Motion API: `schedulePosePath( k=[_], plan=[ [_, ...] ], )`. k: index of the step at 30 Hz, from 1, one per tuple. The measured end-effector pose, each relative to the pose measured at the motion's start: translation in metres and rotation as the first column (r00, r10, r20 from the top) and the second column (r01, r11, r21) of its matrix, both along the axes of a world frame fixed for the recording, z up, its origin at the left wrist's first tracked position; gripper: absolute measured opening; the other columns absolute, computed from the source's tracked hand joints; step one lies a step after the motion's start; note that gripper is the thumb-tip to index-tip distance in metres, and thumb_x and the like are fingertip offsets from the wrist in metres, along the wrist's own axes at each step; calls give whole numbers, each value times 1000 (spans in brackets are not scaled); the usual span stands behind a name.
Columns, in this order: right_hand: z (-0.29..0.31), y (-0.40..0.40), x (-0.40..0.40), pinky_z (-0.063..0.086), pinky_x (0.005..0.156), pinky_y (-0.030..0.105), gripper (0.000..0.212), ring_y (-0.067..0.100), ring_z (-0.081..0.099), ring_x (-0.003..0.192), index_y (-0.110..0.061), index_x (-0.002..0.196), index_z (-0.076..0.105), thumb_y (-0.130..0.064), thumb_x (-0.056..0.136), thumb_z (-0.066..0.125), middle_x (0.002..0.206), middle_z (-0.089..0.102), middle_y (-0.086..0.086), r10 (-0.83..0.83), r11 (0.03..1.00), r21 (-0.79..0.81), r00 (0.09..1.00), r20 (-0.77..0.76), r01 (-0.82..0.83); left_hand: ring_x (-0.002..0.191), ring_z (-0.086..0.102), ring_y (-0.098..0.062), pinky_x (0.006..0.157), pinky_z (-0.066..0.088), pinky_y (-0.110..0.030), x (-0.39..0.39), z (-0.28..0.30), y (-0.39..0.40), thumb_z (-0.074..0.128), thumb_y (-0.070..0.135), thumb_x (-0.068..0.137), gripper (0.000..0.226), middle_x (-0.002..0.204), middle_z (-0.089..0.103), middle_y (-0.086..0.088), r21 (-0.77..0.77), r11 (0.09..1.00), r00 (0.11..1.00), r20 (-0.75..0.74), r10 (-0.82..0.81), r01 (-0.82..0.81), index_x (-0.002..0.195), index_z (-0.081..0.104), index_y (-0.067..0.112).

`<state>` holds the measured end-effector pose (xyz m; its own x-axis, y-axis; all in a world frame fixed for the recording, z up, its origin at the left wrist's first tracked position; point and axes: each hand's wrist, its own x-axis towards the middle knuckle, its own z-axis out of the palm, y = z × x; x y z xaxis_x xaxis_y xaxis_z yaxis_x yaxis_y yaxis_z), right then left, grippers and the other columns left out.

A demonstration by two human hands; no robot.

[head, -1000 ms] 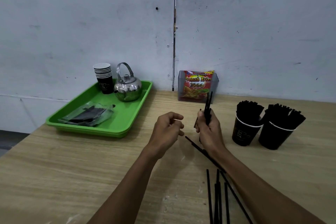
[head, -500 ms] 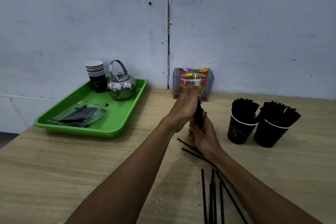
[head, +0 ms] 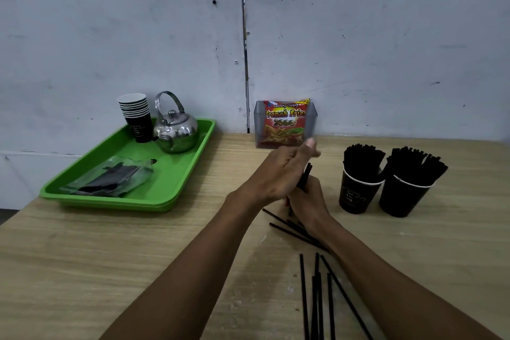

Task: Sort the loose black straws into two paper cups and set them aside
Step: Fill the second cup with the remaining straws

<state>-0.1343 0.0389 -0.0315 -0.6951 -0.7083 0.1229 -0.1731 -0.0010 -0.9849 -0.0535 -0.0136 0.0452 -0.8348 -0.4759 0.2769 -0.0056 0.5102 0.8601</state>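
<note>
Head view, and both hands meet at the middle of the wooden table [head: 82,257]. The right hand [head: 307,201] is curled round a small bunch of straws [head: 305,175], holding them upright, their tips poking out above its fingers. The left hand [head: 278,174] reaches across from seven o'clock, fingers straight and pressed together, lying flat against the top of that bunch, thumb up toward twelve.

Loose straws [head: 317,298] lie on the table at six o'clock from the hands, a handful running roughly toward the viewer; two more [head: 287,226] lie slanted just beside the right wrist, partly under the forearm.

At three o'clock stand two black paper cups side by side, touching or nearly so: the nearer cup [head: 356,196] and the farther cup [head: 400,199], both packed full of upright black straws.

At twelve o'clock, against the wall, a clear holder [head: 259,130] carries a red snack packet [head: 285,124]. At ten o'clock sits a green tray [head: 176,182] with a stack of paper cups [head: 136,116], a steel kettle [head: 175,130] just beside the stack, and a clear plastic bag of dark items [head: 110,176] at its near end.
</note>
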Motion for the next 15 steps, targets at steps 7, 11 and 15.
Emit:
schedulePosePath(
  k=[7, 11, 15],
  plan=[
    [1, -2, -2, 39, 44, 22, 26, 10, 51, 45, -6, 67, 59, -9, 92, 52, 52, 57, 6, 12, 1000, 17, 999, -35, -12, 124, 49, -1, 91, 34, -9, 4, -6, -2, 27, 53, 102, 59, 136, 61, 2, -130, 992, 1000, 20, 6, -4, 131, 62, 15],
    [4, -2, -2, 35, 44, 23, 29, 10, 43, 42, -6, 65, 52, -9, 94, 53, 51, 48, 4, 36, 999, -10, 999, 7, -36, 122, 54, -1, 94, 37, -13, 2, 1, -4, 26, 54, 102, 61, 131, 64, 4, -89, 996, 1000, -9, -8, 7, 121, 69, 15],
    [11, 2, -4, 32, 52, 30, 39, 13, 36, 45, -11, 68, 44, -28, 101, 51, 50, 38, -3, 32, 996, -79, 999, 41, -29, 89, 68, -6, 74, 51, -21, 1, 1, -17, 40, 36, 104, 39, 95, 74, 1, 224, 938, 918, -238, 317, -265, 91, 72, 19]
  ],
)
